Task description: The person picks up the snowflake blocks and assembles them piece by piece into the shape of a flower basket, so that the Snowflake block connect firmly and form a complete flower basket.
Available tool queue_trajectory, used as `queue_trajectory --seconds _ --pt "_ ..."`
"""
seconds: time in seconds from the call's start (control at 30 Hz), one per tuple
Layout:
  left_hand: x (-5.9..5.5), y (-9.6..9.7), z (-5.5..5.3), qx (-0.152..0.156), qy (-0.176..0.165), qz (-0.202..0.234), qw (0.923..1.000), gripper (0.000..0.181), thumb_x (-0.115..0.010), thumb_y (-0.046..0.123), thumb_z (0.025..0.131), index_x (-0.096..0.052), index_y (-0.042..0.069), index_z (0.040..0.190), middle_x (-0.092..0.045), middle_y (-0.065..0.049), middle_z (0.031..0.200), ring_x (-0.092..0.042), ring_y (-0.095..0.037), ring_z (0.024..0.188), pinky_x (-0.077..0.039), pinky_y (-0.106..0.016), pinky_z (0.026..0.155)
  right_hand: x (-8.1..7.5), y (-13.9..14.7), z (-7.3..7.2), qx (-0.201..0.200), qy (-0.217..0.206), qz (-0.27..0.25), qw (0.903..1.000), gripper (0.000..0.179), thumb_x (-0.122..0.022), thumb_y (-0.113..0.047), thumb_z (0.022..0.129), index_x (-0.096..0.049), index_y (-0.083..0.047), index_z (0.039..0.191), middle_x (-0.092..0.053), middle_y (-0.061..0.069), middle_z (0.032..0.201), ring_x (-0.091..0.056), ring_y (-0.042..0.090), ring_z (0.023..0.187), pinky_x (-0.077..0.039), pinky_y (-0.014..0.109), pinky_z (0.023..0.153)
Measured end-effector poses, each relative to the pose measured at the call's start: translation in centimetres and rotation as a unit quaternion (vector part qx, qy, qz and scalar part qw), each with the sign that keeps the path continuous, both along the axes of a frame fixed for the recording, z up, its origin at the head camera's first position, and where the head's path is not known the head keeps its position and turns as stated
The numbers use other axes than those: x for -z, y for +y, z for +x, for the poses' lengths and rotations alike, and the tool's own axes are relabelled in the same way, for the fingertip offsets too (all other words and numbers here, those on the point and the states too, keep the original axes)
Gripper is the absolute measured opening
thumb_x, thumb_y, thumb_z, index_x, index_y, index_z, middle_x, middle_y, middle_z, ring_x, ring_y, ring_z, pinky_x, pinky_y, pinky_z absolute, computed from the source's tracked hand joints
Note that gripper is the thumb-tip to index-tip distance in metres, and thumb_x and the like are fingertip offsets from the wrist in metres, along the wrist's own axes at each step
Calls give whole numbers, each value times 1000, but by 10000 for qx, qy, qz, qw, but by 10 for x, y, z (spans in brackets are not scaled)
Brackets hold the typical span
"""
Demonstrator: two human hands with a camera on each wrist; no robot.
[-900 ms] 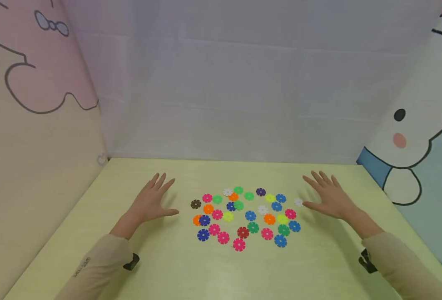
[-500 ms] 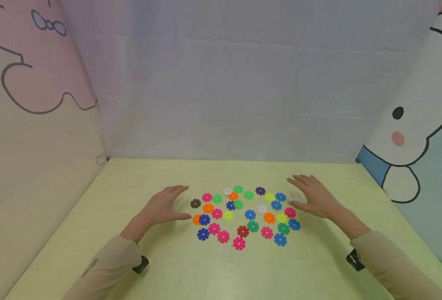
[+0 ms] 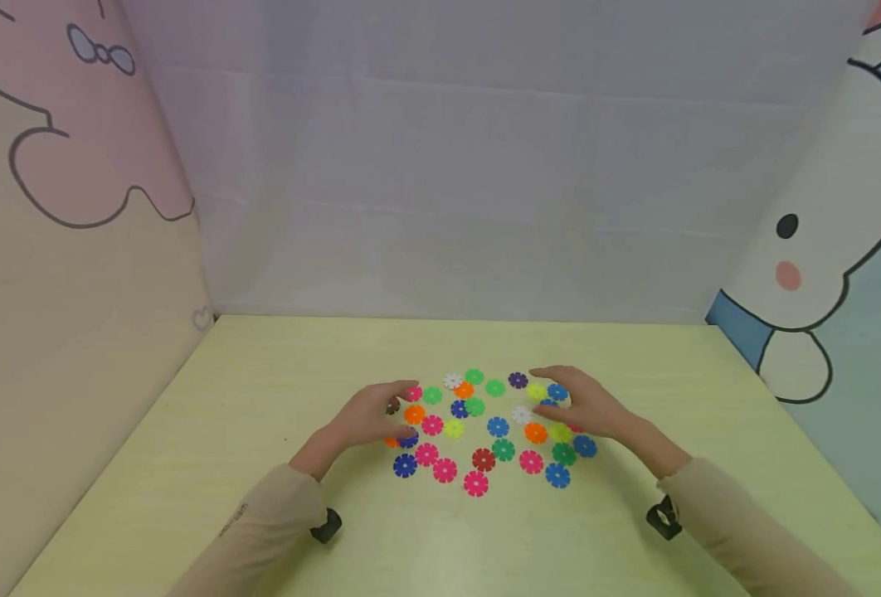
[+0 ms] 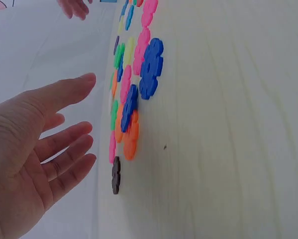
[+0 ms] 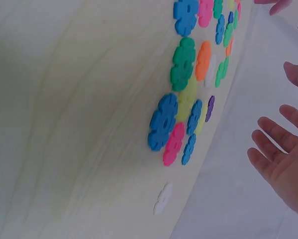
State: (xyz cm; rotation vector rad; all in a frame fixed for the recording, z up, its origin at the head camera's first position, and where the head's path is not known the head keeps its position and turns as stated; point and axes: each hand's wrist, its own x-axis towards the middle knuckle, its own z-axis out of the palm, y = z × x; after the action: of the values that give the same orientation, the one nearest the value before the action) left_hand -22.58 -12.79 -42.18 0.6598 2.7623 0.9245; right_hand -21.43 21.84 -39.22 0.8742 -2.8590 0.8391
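Observation:
Several flat, notched plastic snowflake discs in many colours lie spread across the middle of the table (image 3: 440, 547). My left hand (image 3: 369, 416) hovers over the left side of the spread, its thumb apart from the relaxed fingers. Beneath it are a brown disc (image 4: 116, 175) and a dark blue disc (image 4: 129, 108) overlapping an orange disc (image 4: 131, 137). Over the right side hovers my right hand (image 3: 588, 406), loosely curved and holding nothing. A white disc (image 5: 162, 199) and a pink disc (image 5: 173, 144) lie below it. In the head view, the hands partly cover some discs.
A pale cloth backdrop (image 3: 425, 182) rises behind the table's far edge. Cartoon-printed panels flank it, a pink and cream one (image 3: 82, 332) at left and a blue and white one (image 3: 873, 398) at right.
Both hands have moved inward, from beside the discs to above the outer ones, and their spread fingers have drawn into a looser curve. The discs have not visibly moved.

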Motion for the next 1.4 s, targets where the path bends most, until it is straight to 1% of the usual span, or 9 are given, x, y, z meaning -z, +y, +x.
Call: queue_trajectory --seconds 0.17,0.33,0.5,0.63,0.83,1.0,1.13,1.27,1.4 --pt "8 16 -9 177 -35 -59 9998 52 -76 21 74 -57 8 121 -62 1 96 -54 -16 87 -48 -27 73 6 -15 -3 -231 -498 -582 9968 49 -64 -24 84 -51 0 125 -53 18 125 -47 35 115 -39 53 93" --pt "12 28 -12 317 85 -276 9991 41 -76 21 73 -64 8 110 -62 0 93 -53 -16 85 -47 -31 78 11 -30 -6 -382 -972 -920 9903 45 -61 -22 87 -51 2 124 -52 19 125 -47 37 113 -39 53 93" --pt "14 33 -13 224 52 -487 9985 35 -76 22 73 -67 9 104 -63 1 93 -55 -16 87 -47 -34 82 16 -40 -12 -304 -1138 -1058 9874 42 -61 -20 87 -53 3 121 -55 21 120 -50 36 107 -44 47 88" --pt "15 35 -14 213 4 -615 9979 28 -76 24 73 -69 10 96 -61 4 86 -53 -14 83 -47 -31 79 20 -47 -17 -177 -1163 -1068 9873 38 -61 -17 87 -55 4 118 -58 20 113 -55 32 100 -50 40 81" --pt "16 36 -17 266 -73 -721 9970 24 -77 26 71 -68 13 89 -59 7 81 -51 -12 77 -46 -28 75 25 -60 -28 94 -1306 -969 9866 30 -63 -10 84 -59 4 110 -62 16 104 -58 27 90 -50 33 75" --pt "15 38 -19 298 -104 -644 9974 23 -78 24 70 -63 15 85 -57 6 79 -50 -13 75 -45 -27 72 32 -71 -39 231 -1440 -596 9875 27 -68 -9 80 -63 2 104 -61 10 91 -54 20 81 -48 29 72" --pt "15 39 -20 420 -181 -471 9978 24 -78 22 71 -62 15 87 -58 7 80 -51 -12 74 -46 -25 70 38 -79 -46 307 -1596 -302 9862 27 -70 -11 78 -64 -2 103 -58 4 87 -50 17 79 -47 28 71" --pt "15 38 -21 520 -401 -124 9978 19 -75 17 74 -65 12 89 -60 6 79 -53 -11 71 -47 -22 66 39 -85 -47 266 -1602 -140 9866 26 -72 -12 77 -63 -2 99 -57 3 85 -50 17 78 -47 29 71" --pt "13 37 -22 482 -586 227 9969 11 -71 14 78 -68 10 87 -62 4 77 -54 -12 68 -48 -23 65 38 -88 -46 207 -1532 -165 9878 22 -71 -8 77 -58 -3 94 -56 3 83 -50 17 77 -48 29 72"
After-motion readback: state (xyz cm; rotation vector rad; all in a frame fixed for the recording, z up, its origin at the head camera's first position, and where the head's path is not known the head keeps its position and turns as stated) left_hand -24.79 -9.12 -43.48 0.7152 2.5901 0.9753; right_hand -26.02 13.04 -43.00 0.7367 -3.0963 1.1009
